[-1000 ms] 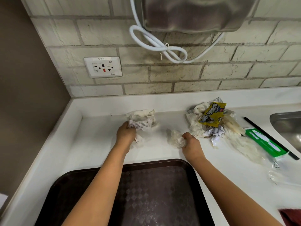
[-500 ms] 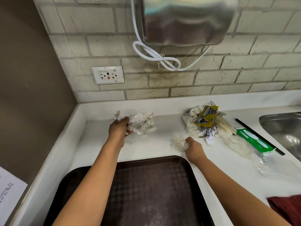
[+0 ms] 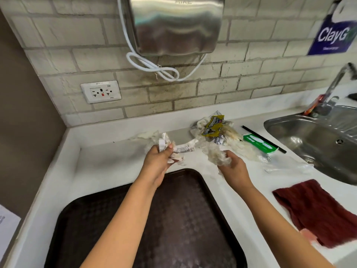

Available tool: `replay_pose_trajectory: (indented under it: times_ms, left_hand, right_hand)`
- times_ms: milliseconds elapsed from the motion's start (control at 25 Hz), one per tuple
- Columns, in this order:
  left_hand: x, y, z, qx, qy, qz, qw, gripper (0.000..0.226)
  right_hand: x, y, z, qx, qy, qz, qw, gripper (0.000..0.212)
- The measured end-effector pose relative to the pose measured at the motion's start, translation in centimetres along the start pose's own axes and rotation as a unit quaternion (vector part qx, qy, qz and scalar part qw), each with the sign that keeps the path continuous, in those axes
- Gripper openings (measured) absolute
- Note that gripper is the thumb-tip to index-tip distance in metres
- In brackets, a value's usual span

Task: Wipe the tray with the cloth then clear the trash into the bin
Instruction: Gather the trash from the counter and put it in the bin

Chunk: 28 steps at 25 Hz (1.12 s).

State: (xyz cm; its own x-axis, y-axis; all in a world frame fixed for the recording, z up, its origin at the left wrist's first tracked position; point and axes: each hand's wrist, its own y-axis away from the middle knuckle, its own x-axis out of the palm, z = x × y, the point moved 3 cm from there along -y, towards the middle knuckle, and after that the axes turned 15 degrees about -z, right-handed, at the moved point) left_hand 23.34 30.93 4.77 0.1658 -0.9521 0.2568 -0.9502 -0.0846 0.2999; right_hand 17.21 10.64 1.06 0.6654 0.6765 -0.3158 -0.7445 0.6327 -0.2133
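Note:
My left hand [image 3: 157,163] grips a bunch of crumpled white paper wrappers [image 3: 182,148], lifted off the white counter just beyond the tray. My right hand [image 3: 232,167] holds a wad of crumpled clear plastic [image 3: 216,156] beside it. The dark brown tray [image 3: 185,219] lies at the counter's front, under my forearms. More trash sits behind my hands: a yellow snack wrapper [image 3: 212,125] on crumpled paper, and a green cutlery packet [image 3: 258,145] to its right. The dark red cloth [image 3: 318,209] lies flat on the counter at the right. No bin is in view.
A steel sink [image 3: 316,140] with a tap [image 3: 334,88] fills the right side. A black straw [image 3: 262,139] and a clear plastic bag [image 3: 286,167] lie near the sink edge. A hand dryer [image 3: 175,26] and wall socket [image 3: 100,91] hang on the brick wall. A brown wall closes the left.
Both hands have lifted their trash off the counter and moved toward each other. My view has shifted right, so the cloth and sink now show.

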Motion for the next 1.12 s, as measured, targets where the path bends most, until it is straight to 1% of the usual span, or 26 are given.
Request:
replay_pose_trajectory:
  times_ms: [240, 360, 440, 600, 680, 800, 880, 1000, 1120]
  left_hand:
    - [3.1, 8.4, 2.4, -0.078, 0.039, 0.082, 0.993, 0.015]
    - [3.9, 12.3, 4.2, -0.082, 0.039, 0.099, 0.991, 0.016]
    - [4.5, 14.9, 5.7, -0.075, 0.044, 0.102, 0.991, 0.016]
    - [5.9, 20.4, 10.4, -0.077, 0.034, 0.103, 0.991, 0.013]
    - [6.5, 23.7, 13.6, -0.078, 0.008, 0.084, 0.993, 0.013]
    - [7.1, 28.7, 19.6, -0.108, 0.014, 0.029, 0.994, 0.015]
    - [6.9, 31.5, 24.3, -0.144, 0.003, -0.011, 0.99, 0.016]
    - [5.7, 34.6, 30.3, -0.205, -0.032, -0.062, 0.976, 0.012]
    - [5.0, 35.8, 35.0, -0.255, -0.045, -0.11, 0.96, 0.02]
  right_hand:
    - [-6.6, 4.5, -0.7, -0.017, 0.004, -0.084, 0.996, 0.028]
    - [-9.6, 6.6, -2.0, 0.023, -0.075, -0.111, 0.991, 0.031]
    - [-12.1, 8.1, -3.3, 0.045, -0.104, -0.122, 0.986, 0.034]
    - [-18.1, 12.5, -7.0, 0.047, -0.112, -0.111, 0.986, 0.021]
    - [-21.1, 15.3, -9.5, 0.037, -0.097, -0.1, 0.99, 0.013]
    - [-25.4, 19.5, -14.3, 0.045, -0.051, -0.087, 0.994, 0.023]
    - [-28.1, 22.3, -17.7, 0.081, -0.019, -0.077, 0.994, 0.033]
    - [-30.6, 26.0, -22.3, 0.133, 0.046, -0.038, 0.989, 0.041]
    - [-31.9, 29.1, -27.1, 0.178, 0.115, -0.03, 0.977, 0.056]
